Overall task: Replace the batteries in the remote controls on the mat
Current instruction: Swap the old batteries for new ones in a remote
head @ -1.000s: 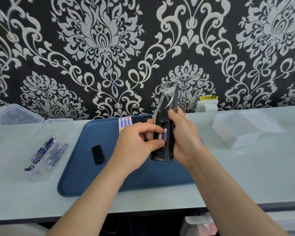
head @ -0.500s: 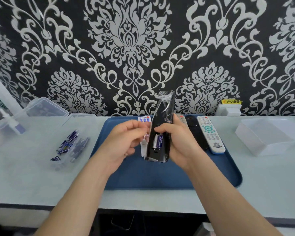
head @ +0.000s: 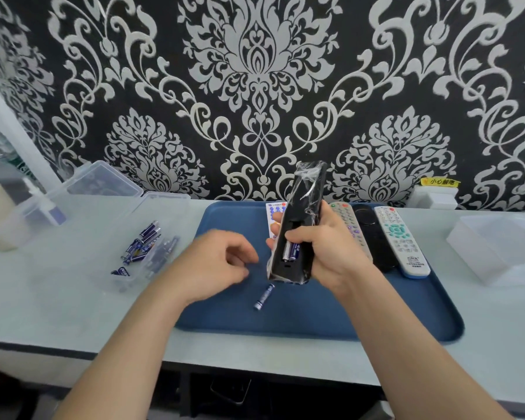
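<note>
The right hand [head: 331, 256] is wrapped round a black remote [head: 303, 213], thumb across its back and fingertips showing at its far edge. It holds the remote nearly upright just right of the middle of the frame, top leaning slightly right, above the blue mat [head: 315, 316]. The remote is sheathed in crinkled clear film. Its back faces the viewer with the battery bay uncovered, and two batteries [head: 291, 251] sit side by side inside.

To its left, the left hand [head: 215, 265] hovers over the mat with fingers loosely curled. It is blurred, but it seems to hold nothing. Just below it, a loose battery [head: 263, 297] lies on the mat.

Along the mat's far edge lie more remotes: a small white one [head: 273, 213] behind the held remote, then a grey one [head: 344, 219], a dark one [head: 373, 237] and a white one with teal keys [head: 402, 241].

On the worktop [head: 58, 298] at the left of the frame, an open clear box [head: 140, 247] holds a heap of blue batteries. Another clear box [head: 497, 244] stands at the right.
</note>
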Demonstrator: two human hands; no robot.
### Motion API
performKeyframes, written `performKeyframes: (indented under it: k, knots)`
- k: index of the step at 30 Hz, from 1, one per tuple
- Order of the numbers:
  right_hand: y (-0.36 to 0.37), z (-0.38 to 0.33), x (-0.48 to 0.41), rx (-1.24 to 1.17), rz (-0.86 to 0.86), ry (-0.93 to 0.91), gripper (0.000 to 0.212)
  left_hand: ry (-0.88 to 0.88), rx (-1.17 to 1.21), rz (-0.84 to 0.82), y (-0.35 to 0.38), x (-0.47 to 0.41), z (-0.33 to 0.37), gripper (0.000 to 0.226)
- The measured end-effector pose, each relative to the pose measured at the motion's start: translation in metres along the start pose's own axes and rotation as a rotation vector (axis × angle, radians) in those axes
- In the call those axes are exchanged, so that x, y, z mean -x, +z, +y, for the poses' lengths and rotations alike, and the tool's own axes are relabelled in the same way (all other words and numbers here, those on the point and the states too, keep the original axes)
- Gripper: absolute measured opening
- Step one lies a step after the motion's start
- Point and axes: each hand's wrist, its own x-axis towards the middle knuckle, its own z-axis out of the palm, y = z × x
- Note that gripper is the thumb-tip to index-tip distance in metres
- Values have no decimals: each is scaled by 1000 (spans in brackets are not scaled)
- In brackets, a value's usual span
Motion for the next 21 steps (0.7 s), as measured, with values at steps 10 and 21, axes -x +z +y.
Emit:
performKeyframes:
  k: [10, 21]
  knots:
    - [-3, 0, -3, -124, 36, 87, 37, -77, -442, 100, 1, -12, -10, 66]
    - [-11, 5, -13, 5, 79, 137, 51, 266, 412, 151, 19, 8, 39, 43]
